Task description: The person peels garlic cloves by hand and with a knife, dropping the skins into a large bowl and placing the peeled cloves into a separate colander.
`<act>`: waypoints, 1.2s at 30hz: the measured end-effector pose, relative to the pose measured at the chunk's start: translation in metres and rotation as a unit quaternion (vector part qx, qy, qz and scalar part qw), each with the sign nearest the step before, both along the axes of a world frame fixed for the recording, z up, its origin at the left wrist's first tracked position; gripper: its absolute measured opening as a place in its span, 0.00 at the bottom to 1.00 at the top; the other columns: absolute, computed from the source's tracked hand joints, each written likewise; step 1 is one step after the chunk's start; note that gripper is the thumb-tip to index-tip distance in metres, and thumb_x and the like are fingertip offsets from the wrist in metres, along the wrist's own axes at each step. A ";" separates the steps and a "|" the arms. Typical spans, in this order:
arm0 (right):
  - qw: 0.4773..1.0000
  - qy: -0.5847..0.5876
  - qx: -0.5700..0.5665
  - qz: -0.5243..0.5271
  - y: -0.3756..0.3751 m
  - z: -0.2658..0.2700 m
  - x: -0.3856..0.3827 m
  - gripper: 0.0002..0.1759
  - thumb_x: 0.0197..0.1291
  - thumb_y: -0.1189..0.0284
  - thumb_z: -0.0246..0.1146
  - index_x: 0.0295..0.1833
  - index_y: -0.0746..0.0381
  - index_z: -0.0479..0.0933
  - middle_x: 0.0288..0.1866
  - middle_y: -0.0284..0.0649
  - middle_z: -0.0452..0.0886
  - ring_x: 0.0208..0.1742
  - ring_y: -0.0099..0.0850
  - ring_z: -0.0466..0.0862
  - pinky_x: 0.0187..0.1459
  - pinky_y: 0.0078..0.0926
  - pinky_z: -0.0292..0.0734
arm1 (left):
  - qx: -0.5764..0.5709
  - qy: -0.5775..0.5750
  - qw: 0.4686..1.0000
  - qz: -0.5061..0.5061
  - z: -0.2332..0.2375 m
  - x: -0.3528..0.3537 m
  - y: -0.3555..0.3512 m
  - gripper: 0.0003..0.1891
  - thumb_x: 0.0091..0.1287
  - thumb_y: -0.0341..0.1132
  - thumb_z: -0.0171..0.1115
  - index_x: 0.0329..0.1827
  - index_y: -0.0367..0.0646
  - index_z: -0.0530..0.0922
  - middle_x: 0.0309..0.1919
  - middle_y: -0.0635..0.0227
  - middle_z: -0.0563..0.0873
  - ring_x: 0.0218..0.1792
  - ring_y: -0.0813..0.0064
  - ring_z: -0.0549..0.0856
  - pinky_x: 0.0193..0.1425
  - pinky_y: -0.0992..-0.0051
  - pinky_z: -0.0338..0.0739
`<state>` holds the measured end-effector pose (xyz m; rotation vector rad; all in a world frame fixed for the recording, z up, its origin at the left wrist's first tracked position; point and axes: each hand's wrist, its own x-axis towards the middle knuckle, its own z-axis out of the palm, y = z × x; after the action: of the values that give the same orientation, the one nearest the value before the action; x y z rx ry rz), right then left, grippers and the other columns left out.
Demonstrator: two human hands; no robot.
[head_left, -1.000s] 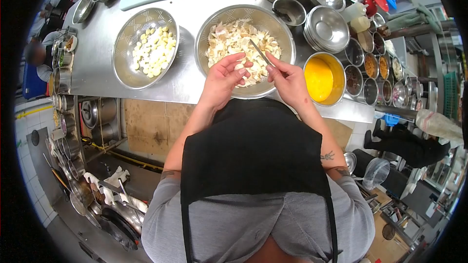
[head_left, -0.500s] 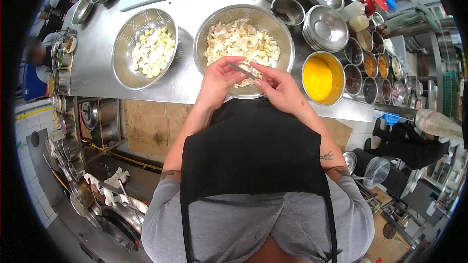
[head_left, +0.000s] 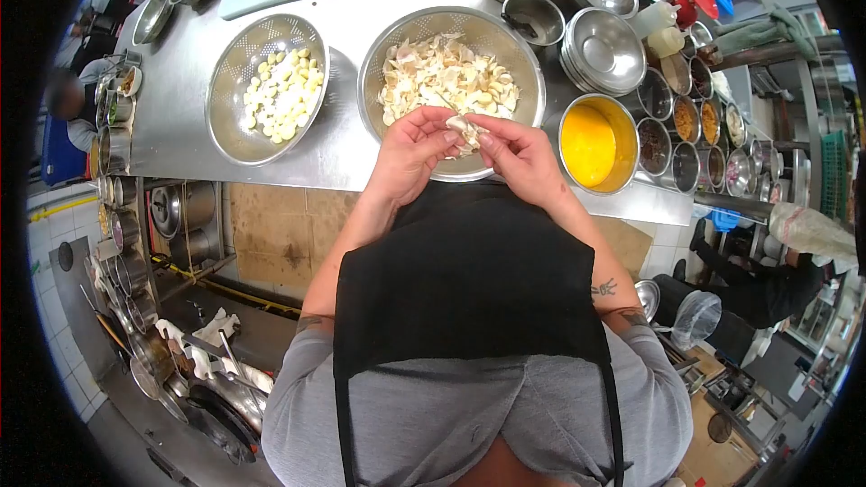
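The left hand [head_left: 410,149] and right hand [head_left: 519,155] meet fingertip to fingertip, both pinching one garlic clove [head_left: 464,129] between them, over the near rim of the colander [head_left: 530,72].

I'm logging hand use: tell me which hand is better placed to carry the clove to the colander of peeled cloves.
Left, probably. The left hand pinches the clove and is nearer the colander of peeled cloves; the right hand, also on it, lies farther away.
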<state>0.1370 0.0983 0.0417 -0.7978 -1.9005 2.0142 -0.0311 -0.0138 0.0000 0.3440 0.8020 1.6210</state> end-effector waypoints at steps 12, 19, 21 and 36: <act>0.995 -0.003 0.103 0.001 -0.004 0.006 -0.001 0.19 0.67 0.75 0.61 0.63 0.59 0.77 0.26 0.29 0.78 0.27 0.14 0.72 0.31 0.16 0.70 | -0.034 -0.020 0.998 0.043 0.011 0.006 0.003 0.14 0.66 0.22 0.62 0.55 0.35 0.77 0.44 0.62 0.85 0.46 0.73 0.85 0.50 0.75 0.80; 0.996 0.007 0.093 0.000 -0.004 0.004 -0.001 0.18 0.68 0.75 0.60 0.62 0.61 0.78 0.28 0.29 0.79 0.30 0.14 0.72 0.33 0.15 0.70 | -0.023 0.092 0.995 0.034 0.011 0.006 0.001 0.16 0.66 0.21 0.61 0.57 0.33 0.76 0.46 0.62 0.85 0.47 0.75 0.84 0.50 0.75 0.82; 0.998 0.013 0.065 -0.012 -0.005 0.003 -0.001 0.17 0.69 0.75 0.59 0.62 0.61 0.78 0.29 0.29 0.79 0.31 0.14 0.72 0.34 0.15 0.70 | -0.001 0.105 0.994 0.029 0.008 0.006 0.000 0.17 0.67 0.21 0.59 0.59 0.34 0.75 0.48 0.61 0.85 0.48 0.76 0.84 0.50 0.74 0.82; 1.000 0.006 -0.018 0.006 -0.003 0.007 -0.001 0.16 0.70 0.74 0.59 0.61 0.63 0.78 0.29 0.28 0.77 0.31 0.15 0.72 0.33 0.15 0.70 | -0.025 0.088 0.995 0.038 0.010 0.005 0.003 0.15 0.66 0.20 0.60 0.55 0.34 0.76 0.44 0.62 0.85 0.45 0.75 0.84 0.50 0.75 0.82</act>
<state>0.1358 0.0956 0.0486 -0.7823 -1.8718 2.0625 -0.0265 -0.0106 0.0096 0.4289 0.9974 1.6539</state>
